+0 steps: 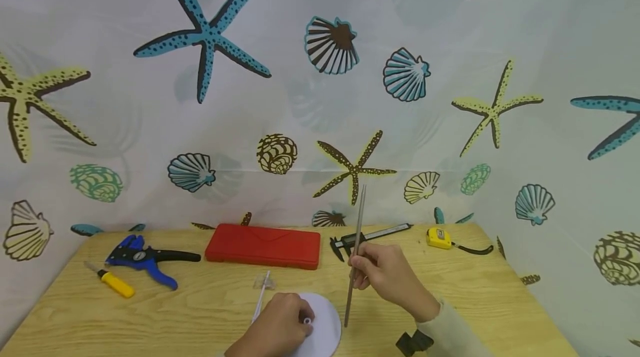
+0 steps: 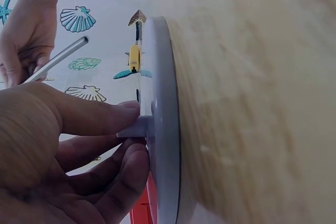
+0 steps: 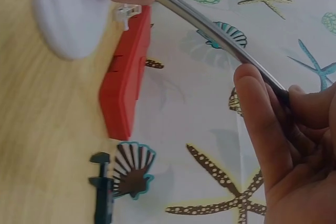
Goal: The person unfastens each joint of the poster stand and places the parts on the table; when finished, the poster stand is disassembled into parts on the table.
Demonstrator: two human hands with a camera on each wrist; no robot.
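My left hand [image 1: 282, 321] pinches the short hollow stem [image 2: 137, 127] in the middle of a round white disc base [image 1: 327, 323]. The disc lies flat on the wooden table, partly covered by that hand. To the right, my right hand [image 1: 387, 273] holds a thin metal rod [image 3: 194, 18] between thumb and fingers. In the head view the rod stands nearly upright, leaning slightly, its lower end just right of the disc's rim. Left of the disc, a thin white stick [image 1: 260, 301] and a small clear plastic piece [image 1: 265, 281] lie behind the left hand.
Along the back of the table lie a red case [image 1: 262, 249], a caliper [image 1: 377, 235] and a yellow tape measure [image 1: 439, 238] with a black strap. A blue wire stripper [image 1: 142, 260] and a yellow-handled tool [image 1: 117, 283] rest at the left. Patterned fabric hangs behind.
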